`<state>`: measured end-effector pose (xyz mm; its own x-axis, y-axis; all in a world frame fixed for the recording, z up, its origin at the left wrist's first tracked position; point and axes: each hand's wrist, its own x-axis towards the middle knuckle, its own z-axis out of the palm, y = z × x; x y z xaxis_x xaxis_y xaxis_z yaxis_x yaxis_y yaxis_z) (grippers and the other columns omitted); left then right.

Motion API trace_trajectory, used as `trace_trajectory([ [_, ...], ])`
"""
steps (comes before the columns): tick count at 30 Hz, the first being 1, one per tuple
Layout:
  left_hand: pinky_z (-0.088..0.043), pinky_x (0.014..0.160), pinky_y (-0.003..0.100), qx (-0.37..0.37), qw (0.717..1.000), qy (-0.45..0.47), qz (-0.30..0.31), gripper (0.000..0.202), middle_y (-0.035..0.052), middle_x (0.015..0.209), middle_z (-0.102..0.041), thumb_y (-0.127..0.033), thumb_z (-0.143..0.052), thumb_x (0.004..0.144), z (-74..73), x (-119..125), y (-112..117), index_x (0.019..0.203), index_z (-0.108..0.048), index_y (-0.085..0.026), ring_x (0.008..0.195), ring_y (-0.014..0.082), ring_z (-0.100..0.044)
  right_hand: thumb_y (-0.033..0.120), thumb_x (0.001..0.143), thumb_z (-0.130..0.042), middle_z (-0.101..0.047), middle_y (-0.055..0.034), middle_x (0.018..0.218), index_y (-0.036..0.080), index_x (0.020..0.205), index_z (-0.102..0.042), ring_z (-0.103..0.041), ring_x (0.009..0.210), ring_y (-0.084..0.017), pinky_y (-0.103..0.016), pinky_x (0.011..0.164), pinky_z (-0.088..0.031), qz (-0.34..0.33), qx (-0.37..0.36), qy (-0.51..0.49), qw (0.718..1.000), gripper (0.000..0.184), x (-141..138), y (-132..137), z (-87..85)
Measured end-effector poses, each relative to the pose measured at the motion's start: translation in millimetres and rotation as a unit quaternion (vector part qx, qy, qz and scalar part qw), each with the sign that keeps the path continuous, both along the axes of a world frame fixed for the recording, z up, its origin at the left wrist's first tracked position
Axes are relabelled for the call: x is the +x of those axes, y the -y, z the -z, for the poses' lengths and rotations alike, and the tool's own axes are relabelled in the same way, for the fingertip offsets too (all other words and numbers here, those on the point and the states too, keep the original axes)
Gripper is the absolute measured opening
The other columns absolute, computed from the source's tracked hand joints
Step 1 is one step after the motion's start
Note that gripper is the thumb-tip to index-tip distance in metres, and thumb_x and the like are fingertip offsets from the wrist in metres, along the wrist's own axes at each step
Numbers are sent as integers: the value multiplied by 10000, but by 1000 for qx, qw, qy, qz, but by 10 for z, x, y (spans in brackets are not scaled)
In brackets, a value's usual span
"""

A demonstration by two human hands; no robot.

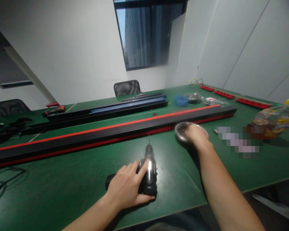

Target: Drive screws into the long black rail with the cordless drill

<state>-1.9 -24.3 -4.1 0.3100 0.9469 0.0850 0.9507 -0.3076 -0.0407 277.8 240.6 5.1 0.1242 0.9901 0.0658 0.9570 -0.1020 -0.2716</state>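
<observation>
A black cordless drill lies on its side on the green table, its bit pointing away from me. My left hand is closed around its grip, with a finger along the body and the thumb at the rear end. To the right, my right hand reaches down into a round metal bowl; its fingertips are hidden there, so I cannot see what they touch. Beyond both hands a long black bar with red edges lies across the table.
Further dark rails lie behind the bar. A second metal bowl and a blurred blue thing stand at the back. A clear jar with a yellow lid is at right, red strips along the far edge, black cables at left.
</observation>
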Motion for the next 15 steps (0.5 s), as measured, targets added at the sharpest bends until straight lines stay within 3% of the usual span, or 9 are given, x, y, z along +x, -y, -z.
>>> trace_trajectory([
  [3, -534, 900, 480, 2, 1000, 4, 15, 1066, 167, 1313, -580, -779, -654, 765, 12, -28, -7, 1600, -265, -242, 1039, 340, -630, 241, 950, -485, -729, -243, 1116, 105, 1076, -776, -702, 1052, -321, -381, 889, -505, -12, 1, 9, 1000, 345, -75, 87, -140],
  [7, -538, 893, 471, 7, 999, 7, 31, 1080, 171, 1330, -581, -800, -645, 753, 39, -63, -10, 1600, -264, -249, 1039, 346, -640, 280, 990, -472, -733, -203, 1091, 120, 1066, -747, -691, 1010, -284, -345, 885, -484, -74, 102, -29, 992, 328, -211, 141, -185],
  [11, -540, 890, 470, 3, 999, 11, 44, 1081, 166, 1331, -581, -811, -646, 744, 50, -84, -15, 1591, -279, -248, 1042, 352, -642, 270, 994, -506, -734, -153, 1076, 140, 1049, -721, -675, 986, -247, -318, 898, -475, -176, 185, -129, 958, 257, -487, 178, -54],
  [15, -537, 897, 480, 3, 999, 14, 42, 1099, 161, 1334, -581, -807, -674, 725, 47, -81, -15, 1592, -276, -261, 1052, 358, -639, 289, 995, -538, -751, -118, 1043, 161, 1021, -729, -684, 954, -225, -305, 875, -484, -278, 174, -230, 916, 231, -827, 262, 218],
])
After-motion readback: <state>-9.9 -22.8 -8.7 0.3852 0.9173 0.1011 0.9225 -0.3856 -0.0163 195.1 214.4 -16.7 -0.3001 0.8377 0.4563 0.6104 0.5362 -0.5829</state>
